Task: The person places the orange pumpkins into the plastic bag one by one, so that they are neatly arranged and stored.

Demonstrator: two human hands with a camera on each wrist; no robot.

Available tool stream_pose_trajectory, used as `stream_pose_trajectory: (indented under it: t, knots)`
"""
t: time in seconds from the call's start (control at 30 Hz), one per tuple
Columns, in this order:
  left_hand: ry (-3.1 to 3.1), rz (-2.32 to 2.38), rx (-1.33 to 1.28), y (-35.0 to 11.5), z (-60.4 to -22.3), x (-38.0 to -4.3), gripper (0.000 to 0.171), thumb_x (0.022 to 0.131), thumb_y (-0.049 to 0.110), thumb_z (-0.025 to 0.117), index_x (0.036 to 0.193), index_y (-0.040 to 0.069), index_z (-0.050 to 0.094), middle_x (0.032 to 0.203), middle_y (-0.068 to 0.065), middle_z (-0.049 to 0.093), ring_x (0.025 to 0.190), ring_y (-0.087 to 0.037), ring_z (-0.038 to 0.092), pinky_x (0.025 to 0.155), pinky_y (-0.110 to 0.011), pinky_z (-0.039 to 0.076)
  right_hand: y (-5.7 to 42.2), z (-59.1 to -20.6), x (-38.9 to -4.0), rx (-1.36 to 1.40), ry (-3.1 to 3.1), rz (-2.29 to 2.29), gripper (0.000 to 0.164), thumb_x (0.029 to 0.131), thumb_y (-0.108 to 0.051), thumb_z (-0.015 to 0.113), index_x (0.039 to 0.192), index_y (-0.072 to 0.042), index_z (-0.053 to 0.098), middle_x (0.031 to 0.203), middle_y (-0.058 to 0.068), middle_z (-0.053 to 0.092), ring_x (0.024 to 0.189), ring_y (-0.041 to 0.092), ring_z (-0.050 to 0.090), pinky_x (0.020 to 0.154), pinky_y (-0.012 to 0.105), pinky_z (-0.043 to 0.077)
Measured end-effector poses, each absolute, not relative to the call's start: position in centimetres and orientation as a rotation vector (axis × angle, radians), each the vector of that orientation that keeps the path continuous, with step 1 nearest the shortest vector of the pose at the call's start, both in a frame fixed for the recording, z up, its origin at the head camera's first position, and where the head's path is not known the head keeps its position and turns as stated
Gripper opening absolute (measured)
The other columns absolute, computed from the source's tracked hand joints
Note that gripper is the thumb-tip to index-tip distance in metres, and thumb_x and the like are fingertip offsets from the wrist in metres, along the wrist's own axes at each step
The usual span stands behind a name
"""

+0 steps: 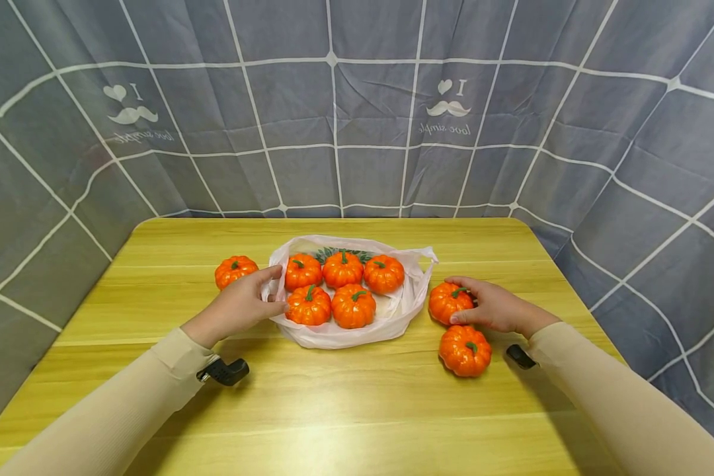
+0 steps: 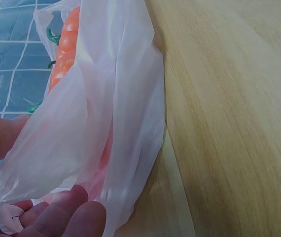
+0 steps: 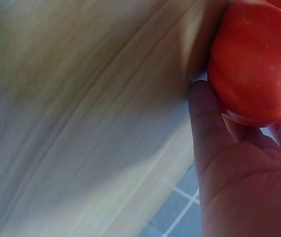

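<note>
A whitish plastic bag [image 1: 327, 338] lies spread with its mouth up in the middle of the table, several small orange pumpkins [image 1: 354, 305] with green stems inside it. At the bag's left edge, my left hand [image 1: 240, 304] holds the rim; in the left wrist view thin plastic passes between its curled fingers [image 2: 56, 212]. My right hand [image 1: 500, 307] grips a pumpkin [image 1: 447, 303] to the right of the bag, thumb and fingers on its sides. Just nearer to me sits another pumpkin [image 1: 465, 351]. The right wrist view shows the gripped pumpkin [image 3: 254, 64] close up.
One more pumpkin [image 1: 235, 270] stands left of the bag, partly behind my left hand. The table [image 1: 345, 410] has a yellow wood grain. A grey curtain [image 1: 369, 112] with white lines hangs behind it and on both sides. Black devices [image 1: 229, 371] sit at both wrists.
</note>
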State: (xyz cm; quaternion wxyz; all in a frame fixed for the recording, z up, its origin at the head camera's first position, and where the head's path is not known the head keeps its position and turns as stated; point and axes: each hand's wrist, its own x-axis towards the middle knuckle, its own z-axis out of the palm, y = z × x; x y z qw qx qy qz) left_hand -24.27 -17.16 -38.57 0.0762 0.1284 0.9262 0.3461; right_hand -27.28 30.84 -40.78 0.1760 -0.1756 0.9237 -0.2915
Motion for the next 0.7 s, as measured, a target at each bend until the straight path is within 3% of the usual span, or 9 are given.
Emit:
stream_pose_trajectory:
  t: [0.7]
  knots:
    - [2.776, 1.031, 0.379, -16.98, -38.56, -24.34, 0.085, 0.090, 0.025, 0.078, 0.160, -0.004, 0.039, 0.163, -0.021, 0.045, 0.060, -0.017, 0.037, 0.055, -0.030, 0.036, 30.84, -40.68, -27.35, -0.489, 2.626, -0.797, 0.090, 0.091, -0.044, 0.081, 0.160, -0.005, 0.038, 0.146, 0.026, 0.058, 0.131, 0.042, 0.056, 0.114, 0.063, 0.042]
